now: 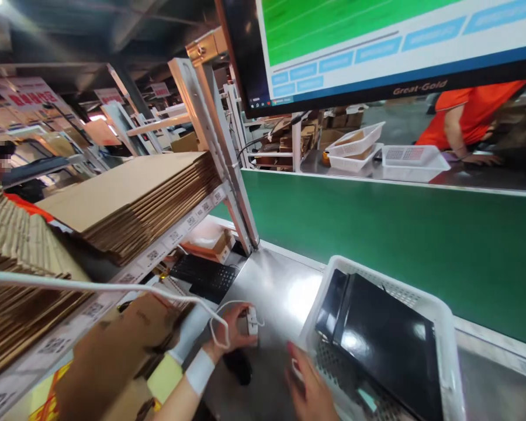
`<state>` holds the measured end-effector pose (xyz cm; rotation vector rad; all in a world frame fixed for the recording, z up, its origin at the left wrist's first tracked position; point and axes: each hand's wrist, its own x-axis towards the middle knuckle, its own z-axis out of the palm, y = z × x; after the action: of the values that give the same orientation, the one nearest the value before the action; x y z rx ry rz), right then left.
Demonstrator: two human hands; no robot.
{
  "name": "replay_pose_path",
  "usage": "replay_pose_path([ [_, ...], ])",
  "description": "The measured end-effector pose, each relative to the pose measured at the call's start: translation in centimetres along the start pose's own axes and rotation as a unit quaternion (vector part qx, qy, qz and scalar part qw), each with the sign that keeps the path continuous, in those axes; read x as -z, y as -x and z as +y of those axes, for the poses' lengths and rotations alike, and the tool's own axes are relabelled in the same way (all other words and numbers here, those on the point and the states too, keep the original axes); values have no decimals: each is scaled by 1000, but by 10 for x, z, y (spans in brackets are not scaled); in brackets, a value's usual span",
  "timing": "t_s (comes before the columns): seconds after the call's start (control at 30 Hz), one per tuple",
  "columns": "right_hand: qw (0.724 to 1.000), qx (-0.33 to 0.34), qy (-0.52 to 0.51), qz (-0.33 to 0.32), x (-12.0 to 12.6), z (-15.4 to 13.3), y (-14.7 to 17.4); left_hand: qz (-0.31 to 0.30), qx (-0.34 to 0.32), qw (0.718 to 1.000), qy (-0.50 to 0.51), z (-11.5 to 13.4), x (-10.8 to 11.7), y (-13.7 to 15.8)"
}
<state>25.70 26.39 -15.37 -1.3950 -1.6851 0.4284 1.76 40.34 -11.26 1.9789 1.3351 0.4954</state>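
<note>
My left hand (232, 333) grips a small white scanner-like device (251, 321) whose white cable (114, 287) runs off to the left. A white band sits on that wrist. My right hand (310, 387) rests at the near left rim of a white perforated plastic basket (447, 327). Inside the basket lie flat glossy black packages (386, 345). Both hands are low over a steel worktop (284, 292).
Stacks of flat cardboard (135, 193) fill a slanted labelled shelf on the left. A black keyboard (204, 273) lies under it. A green conveyor belt (398, 240) runs behind the basket, a monitor (377, 47) hangs above. A person in orange (469, 114) works opposite beside white baskets (414, 161).
</note>
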Motion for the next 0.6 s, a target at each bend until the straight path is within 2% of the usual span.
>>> replay_pose_path([
  [0.13, 986, 159, 38, 32, 26, -32, -62, 20, -19, 991, 131, 22, -11, 32],
  [0.2, 971, 233, 36, 38, 40, -43, -78, 22, -25, 978, 205, 32, -21, 45],
  [0.27, 960, 275, 39, 45, 59, -49, -86, 21, -22, 966, 256, 39, -26, 56],
  [0.33, 958, 279, 61, 21, 82, -54, -94, 20, -13, 965, 263, 45, -24, 65],
  [0.4, 962, 251, 104, -22, 108, -61, -105, -1, -13, 972, 236, 52, -14, 72],
  [0.47, 962, 227, 147, -31, 130, -71, -121, -71, -38, 976, 204, 63, 0, 77],
  [0.53, 953, 219, 207, 16, 145, -82, -139, -163, -65, 966, 188, 75, 13, 81],
  [0.6, 942, 174, 276, 83, 153, -93, -155, -226, -65, 954, 185, 85, 21, 83],
])
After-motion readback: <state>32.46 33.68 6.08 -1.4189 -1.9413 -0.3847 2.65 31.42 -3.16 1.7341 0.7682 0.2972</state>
